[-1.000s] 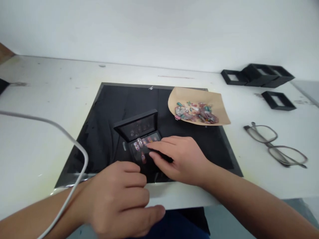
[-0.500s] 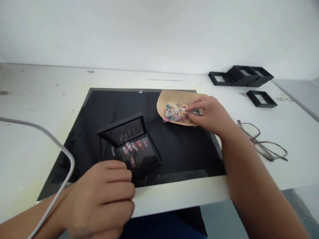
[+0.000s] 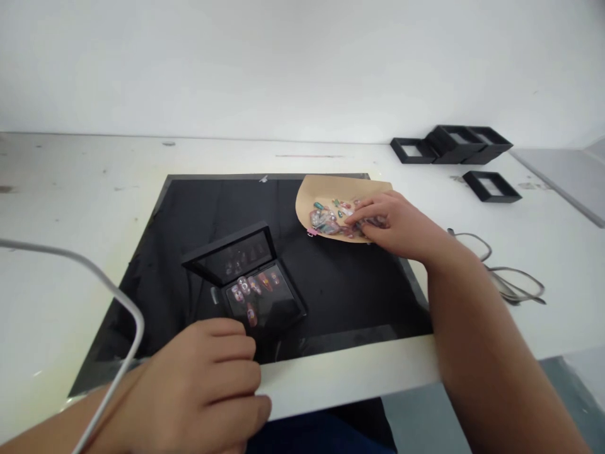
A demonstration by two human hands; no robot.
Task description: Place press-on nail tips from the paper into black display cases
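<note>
My right hand reaches into a pile of decorated false nails on a tan, round-edged tray. Its index finger and thumb are apart among the nails, with no nail visibly gripped. Close to the table's front edge is my left hand, its fingers curled closed; whatever lies inside is hidden. Just beyond it, an open black case with a raised lid holds several false nails in an upper row and one lower down. The lid's inner face reflects them.
A black mat lies under the case and tray. Several black box frames stand at the back right, with another frame nearer. Eyeglasses rest beside my right forearm. A white cable crosses my left forearm.
My right fingers have shifted slightly within the pile and spread apart. My left hand stays curled, a little lower and further right in view. The view has tilted slightly.
</note>
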